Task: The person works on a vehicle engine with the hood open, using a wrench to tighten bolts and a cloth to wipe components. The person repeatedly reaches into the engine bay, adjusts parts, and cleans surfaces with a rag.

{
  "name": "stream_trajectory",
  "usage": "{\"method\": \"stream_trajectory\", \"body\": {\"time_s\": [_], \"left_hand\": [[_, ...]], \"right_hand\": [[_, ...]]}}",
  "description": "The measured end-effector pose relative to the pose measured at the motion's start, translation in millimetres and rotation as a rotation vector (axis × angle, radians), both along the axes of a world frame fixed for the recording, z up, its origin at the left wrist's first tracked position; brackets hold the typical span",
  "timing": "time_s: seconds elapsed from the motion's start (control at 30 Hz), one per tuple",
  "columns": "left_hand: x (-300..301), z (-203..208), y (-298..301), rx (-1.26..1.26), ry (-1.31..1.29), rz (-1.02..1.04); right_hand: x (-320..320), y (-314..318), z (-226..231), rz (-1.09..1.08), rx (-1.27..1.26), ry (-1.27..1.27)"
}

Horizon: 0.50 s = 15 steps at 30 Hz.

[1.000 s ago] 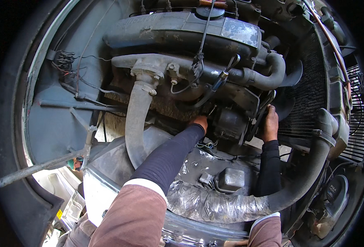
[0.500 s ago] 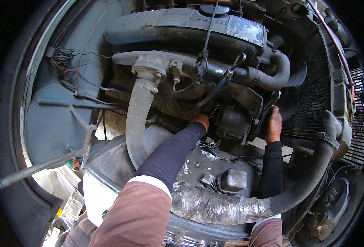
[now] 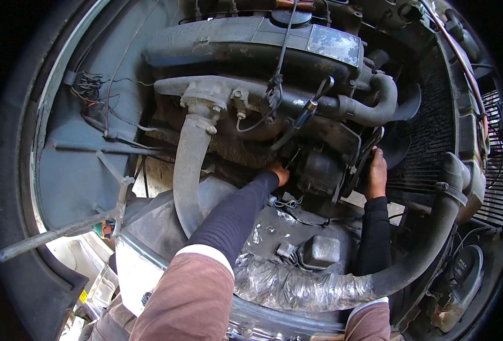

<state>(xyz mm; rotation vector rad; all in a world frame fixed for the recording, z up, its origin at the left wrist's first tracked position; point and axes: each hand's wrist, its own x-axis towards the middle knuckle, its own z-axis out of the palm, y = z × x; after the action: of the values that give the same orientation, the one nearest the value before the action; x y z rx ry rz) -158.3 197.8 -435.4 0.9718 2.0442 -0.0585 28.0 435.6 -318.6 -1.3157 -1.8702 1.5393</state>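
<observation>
Deep in an engine bay, my left hand [image 3: 280, 174] reaches in beside a dark, rounded alternator-like unit [image 3: 318, 170]. Its fingers are curled, with their tips lost in shadow near a thin bright metal piece [image 3: 293, 158], and what they hold is hidden. On the unit's other side, my right hand [image 3: 377, 174] is raised against a dark belt [image 3: 360, 165]. The fingers are bent at the belt's edge, partly hidden, so their grip is unclear. Above and between the hands, a tool with a blue-and-black handle [image 3: 305, 115] and shiny collar leans against the pipes.
A grey hose [image 3: 190, 165] drops left of my left arm. Below, a foil-wrapped hose [image 3: 302, 283] curves up right to a clamped black elbow [image 3: 451, 190]. The radiator [image 3: 427, 131] and fan blade [image 3: 409, 103] stand right. A metal bar [image 3: 52, 236] crosses at left.
The view has shifted slightly. My left hand sits a little lower and farther left against the unit; my right hand stays at the belt.
</observation>
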Motion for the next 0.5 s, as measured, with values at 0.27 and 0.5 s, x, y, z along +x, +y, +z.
{"method": "stream_trajectory", "body": {"time_s": [0.27,0.5], "left_hand": [[-1,23,18,-0.02,-0.053,-0.052],[-27,73,6,0.104,0.1,-0.049]], "right_hand": [[5,-4,-6,0.051,0.237,0.029],[-8,-16,3,-0.014,0.004,0.086]]}}
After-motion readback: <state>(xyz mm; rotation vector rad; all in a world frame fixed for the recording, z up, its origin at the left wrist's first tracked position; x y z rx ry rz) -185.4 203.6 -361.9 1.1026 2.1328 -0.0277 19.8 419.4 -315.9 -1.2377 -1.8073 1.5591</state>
